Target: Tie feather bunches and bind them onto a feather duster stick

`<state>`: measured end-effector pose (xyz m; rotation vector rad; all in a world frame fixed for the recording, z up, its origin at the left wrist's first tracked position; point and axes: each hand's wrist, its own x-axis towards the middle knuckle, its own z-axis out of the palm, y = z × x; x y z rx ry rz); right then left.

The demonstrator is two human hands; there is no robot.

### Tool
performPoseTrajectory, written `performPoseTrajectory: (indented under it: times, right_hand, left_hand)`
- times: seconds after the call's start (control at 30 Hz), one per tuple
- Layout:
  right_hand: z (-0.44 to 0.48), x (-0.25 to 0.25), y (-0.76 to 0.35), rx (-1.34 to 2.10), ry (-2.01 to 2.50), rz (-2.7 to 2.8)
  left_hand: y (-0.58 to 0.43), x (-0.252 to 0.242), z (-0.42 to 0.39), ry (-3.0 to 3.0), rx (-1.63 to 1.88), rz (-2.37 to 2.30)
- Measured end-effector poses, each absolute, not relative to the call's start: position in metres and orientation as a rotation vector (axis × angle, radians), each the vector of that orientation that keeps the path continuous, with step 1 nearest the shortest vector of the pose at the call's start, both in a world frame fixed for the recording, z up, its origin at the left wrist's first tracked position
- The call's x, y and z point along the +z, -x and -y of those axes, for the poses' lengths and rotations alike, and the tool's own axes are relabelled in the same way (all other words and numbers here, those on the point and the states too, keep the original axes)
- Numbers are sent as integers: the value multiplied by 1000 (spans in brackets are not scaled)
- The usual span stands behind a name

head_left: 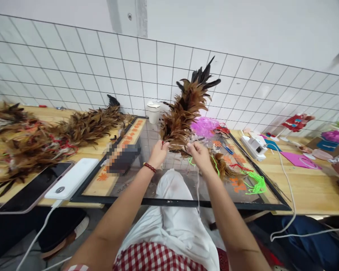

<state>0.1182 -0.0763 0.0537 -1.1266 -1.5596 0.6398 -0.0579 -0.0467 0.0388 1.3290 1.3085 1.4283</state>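
I see both hands up over the glass panel (158, 188). Left hand (158, 153) pinches the base of the feather bundle (186, 109); right hand (199, 156), just right of it, is closed on the same base. Bundle stands upright above both hands, tips toward the far wall.

Only 1 view existed, from a camera worn on the person's head. It looked forward and down over the lap and both forearms, close to the left hand (158, 152) and right hand (199, 155) gripping the feather bundle (183, 113). It faced the wooden table (299, 188) squarely, with the tiled wall (73, 67) behind, wide and curved at the edges.
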Motion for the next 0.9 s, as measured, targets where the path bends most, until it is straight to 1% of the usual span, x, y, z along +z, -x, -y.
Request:
performPoseTrajectory:
  times: [0.1,0.17,0.27,0.4,0.47,0.6,0.7,0.8,0.83,0.9]
  right_hand:
    - [87,89,-121,800,1095,1776]
    - [89,112,-116,904,1067,1795]
    - [83,137,-105,866,1082,1724]
    - [75,154,-94,818,1170,1912]
    - [75,161,-86,864,1210,2021]
    - [77,172,-67,975,1299,2061]
    - [80,182,-64,1052,1240,2101]
    - [83,201,-96,964,1210,2104]
    - [84,208,-115,912,1252,2078]
    - [87,221,-164,741,1425,1977]
  left_hand:
    - [53,46,53,-1500,1388,-1556]
    - [48,51,62,-1551,1338,-1584]
    - [41,58,78,-1630,1221,-1558]
    - [33,63,96,-1785,1092,-1638]
    - [31,65,101,-1874,1112,-1666]
    - [31,68,102,-1922,1204,-1671]
    - [41,72,98,-1915,1216,-1686]
    - [65,80,95,-1955,1319,-1666]
    - [75,84,94,-2006,1304,-1711]
    - [99,91,94,-2185,1157,-1812]
